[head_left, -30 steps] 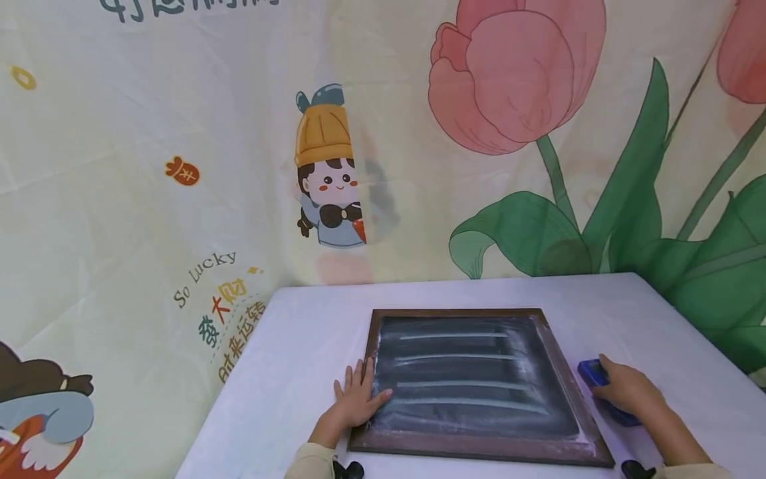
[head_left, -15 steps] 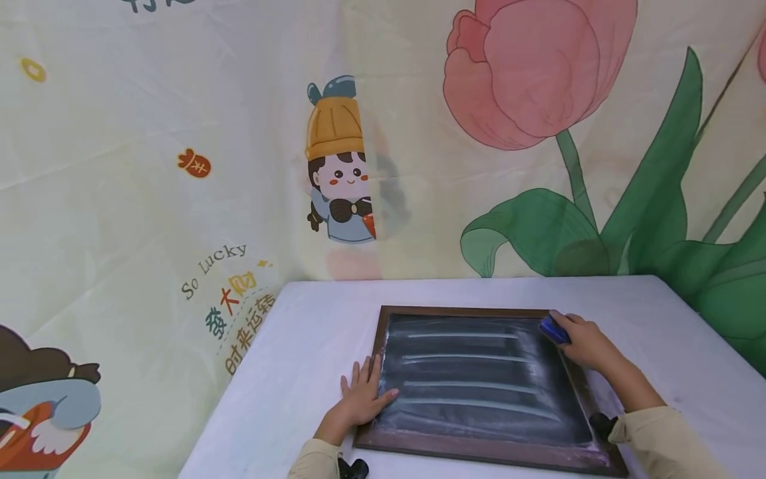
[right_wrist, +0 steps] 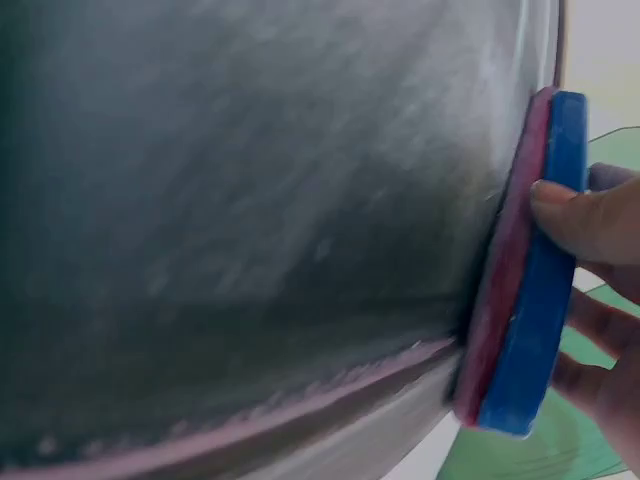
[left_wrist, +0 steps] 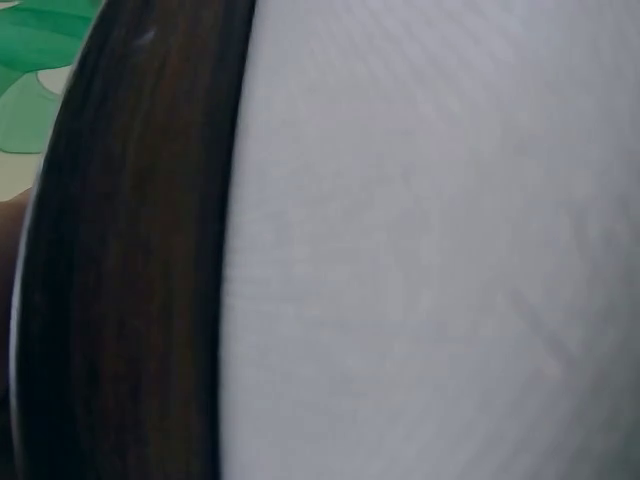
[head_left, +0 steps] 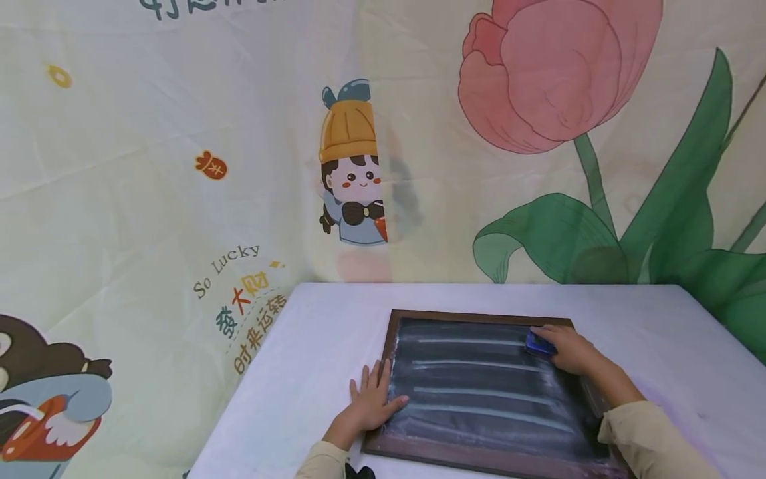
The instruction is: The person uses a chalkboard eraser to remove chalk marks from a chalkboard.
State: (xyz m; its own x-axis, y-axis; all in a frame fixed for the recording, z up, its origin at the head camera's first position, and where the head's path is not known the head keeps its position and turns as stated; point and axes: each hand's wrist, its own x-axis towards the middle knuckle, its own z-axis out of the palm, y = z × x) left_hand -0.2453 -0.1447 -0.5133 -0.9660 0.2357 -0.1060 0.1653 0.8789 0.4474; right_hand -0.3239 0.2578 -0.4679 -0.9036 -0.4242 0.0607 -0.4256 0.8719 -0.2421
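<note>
A framed blackboard point(head_left: 479, 379) lies on the white table, with several pale horizontal chalk lines across it. My right hand point(head_left: 574, 351) grips a blue chalkboard eraser point(head_left: 540, 343) near the board's far right corner, by the right end of the top line. In the right wrist view the eraser point(right_wrist: 535, 270) shows a blue back and a reddish felt side facing the board, thumb on one edge and fingers on the other. My left hand point(head_left: 372, 402) rests with spread fingers on the board's left frame. The left wrist view shows mostly the dark wooden frame point(left_wrist: 150, 240).
The white table point(head_left: 287, 386) extends around the board on all sides. Behind it hangs a printed cloth point(head_left: 431, 219) with a pink tulip and cartoon figures. Chalk dust smears the board's surface on the right.
My right hand has lifted the eraser from the table right of the board and brought it left onto the board's far right corner. My left hand stays on the frame.
</note>
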